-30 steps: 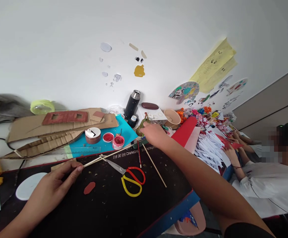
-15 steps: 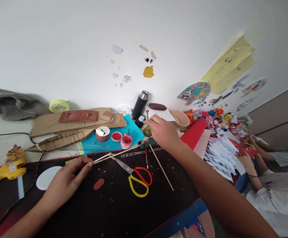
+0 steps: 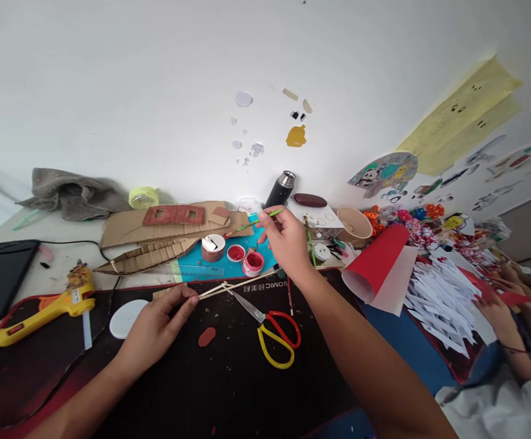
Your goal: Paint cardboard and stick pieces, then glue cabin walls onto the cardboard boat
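My right hand is closed on a thin green paintbrush, held above the small open red paint pots on a blue sheet. My left hand pinches the near end of a pair of thin wooden sticks that lie across the black mat. Red and yellow scissors lie open on the mat just right of the sticks. A small red cut-out rests near my left hand.
A yellow glue gun and white disc lie at left, cardboard pieces and a black flask behind. A paper cup, rolled red paper and white paper strips sit right, where another person's hand works.
My right hand has drawn back from the jars near the flask and now holds a green paintbrush over the paint pots. The view has swung left. My left hand stays on the sticks.
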The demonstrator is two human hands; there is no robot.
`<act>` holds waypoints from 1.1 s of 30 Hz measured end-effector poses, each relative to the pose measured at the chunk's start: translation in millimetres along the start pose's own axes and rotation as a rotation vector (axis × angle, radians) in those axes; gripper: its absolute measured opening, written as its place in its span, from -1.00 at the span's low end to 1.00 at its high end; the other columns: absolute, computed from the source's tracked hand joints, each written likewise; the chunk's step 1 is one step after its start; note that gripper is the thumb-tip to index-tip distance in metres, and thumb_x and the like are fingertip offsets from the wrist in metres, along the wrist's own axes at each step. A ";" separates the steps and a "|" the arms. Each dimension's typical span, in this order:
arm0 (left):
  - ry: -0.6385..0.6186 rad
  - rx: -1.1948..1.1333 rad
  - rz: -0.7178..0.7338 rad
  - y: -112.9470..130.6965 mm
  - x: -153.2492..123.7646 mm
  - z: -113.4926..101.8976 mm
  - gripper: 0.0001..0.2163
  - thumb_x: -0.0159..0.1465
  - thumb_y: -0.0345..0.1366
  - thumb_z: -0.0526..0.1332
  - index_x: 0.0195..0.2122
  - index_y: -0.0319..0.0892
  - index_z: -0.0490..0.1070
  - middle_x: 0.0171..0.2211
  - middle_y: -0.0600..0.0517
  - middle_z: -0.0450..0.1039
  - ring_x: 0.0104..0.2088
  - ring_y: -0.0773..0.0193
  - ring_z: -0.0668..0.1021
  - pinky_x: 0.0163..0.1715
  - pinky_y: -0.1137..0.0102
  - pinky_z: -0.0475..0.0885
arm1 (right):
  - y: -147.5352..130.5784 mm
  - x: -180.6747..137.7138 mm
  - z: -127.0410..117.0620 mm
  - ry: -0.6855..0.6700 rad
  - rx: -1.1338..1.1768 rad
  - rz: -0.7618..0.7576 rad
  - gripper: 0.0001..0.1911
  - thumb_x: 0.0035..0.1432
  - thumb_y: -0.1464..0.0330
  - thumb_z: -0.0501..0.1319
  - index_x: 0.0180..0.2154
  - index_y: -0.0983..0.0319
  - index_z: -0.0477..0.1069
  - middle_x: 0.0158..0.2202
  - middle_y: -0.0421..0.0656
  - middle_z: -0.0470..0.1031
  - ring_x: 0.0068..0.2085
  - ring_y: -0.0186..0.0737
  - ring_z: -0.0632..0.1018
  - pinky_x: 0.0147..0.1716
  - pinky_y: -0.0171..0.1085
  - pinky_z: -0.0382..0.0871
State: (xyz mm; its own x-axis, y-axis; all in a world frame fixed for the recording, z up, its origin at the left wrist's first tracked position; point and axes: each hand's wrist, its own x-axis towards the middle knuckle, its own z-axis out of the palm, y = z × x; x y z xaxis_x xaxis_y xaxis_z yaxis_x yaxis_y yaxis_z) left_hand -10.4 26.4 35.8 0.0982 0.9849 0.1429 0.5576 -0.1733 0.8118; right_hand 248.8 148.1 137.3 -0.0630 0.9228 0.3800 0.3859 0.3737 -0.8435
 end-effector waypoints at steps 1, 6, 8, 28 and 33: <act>-0.001 -0.005 0.000 -0.4 0.2 0.2 -0.60 0.47 0.13 0.10 -0.26 -0.05 0.52 -0.41 0.09 0.57 -0.41 0.18 0.60 -0.34 0.39 0.50 | 3.1 1.8 4.0 -0.011 -0.023 -0.003 -0.75 0.48 0.08 0.26 -0.13 0.11 0.47 -0.30 -0.23 0.66 -0.49 -0.27 0.63 -0.50 -0.30 0.44; -0.003 -0.023 0.006 -2.1 0.7 1.3 -0.62 0.47 0.11 0.12 -0.27 -0.05 0.53 -0.41 0.09 0.58 -0.41 0.18 0.61 -0.32 0.39 0.52 | 8.7 4.1 17.4 -0.065 -0.100 -0.050 -0.76 0.51 0.11 0.22 -0.13 0.11 0.51 -0.36 -0.23 0.67 -0.47 -0.22 0.66 -0.41 -0.26 0.48; 0.002 -0.018 0.009 -1.7 0.7 1.5 -0.62 0.47 0.09 0.12 -0.27 -0.04 0.53 -0.41 0.09 0.58 -0.41 0.19 0.61 -0.33 0.40 0.51 | 9.1 3.9 20.8 -0.085 -0.108 -0.049 -0.75 0.52 0.11 0.22 -0.13 0.11 0.53 -0.39 -0.23 0.66 -0.46 -0.21 0.66 -0.40 -0.25 0.48; 0.010 -0.066 0.029 -5.1 0.5 4.0 -0.65 0.49 0.07 0.15 -0.25 -0.04 0.55 -0.39 0.11 0.59 -0.41 0.22 0.61 -0.32 0.42 0.50 | 8.4 5.5 51.9 -0.236 -0.364 -0.117 -0.67 0.56 0.14 0.24 -0.24 0.17 0.59 -0.35 -0.14 0.66 -0.32 -0.16 0.62 -0.33 -0.26 0.37; 0.017 -0.057 0.045 -5.7 0.9 4.1 -0.66 0.49 0.05 0.16 -0.26 -0.04 0.55 -0.41 0.12 0.58 -0.43 0.23 0.60 -0.35 0.42 0.49 | 6.9 4.7 45.6 -0.142 -0.311 -0.134 -0.64 0.59 0.10 0.20 -0.21 0.15 0.60 -0.37 -0.16 0.66 -0.39 -0.19 0.61 -0.34 -0.25 0.38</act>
State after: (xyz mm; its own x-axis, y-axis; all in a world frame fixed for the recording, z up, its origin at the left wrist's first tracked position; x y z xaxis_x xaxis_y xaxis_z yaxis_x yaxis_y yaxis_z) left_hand -10.1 28.3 28.9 0.1074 0.9760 0.1895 0.5047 -0.2177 0.8354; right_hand 209.2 159.3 116.0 -0.2511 0.8794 0.4045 0.6252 0.4663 -0.6258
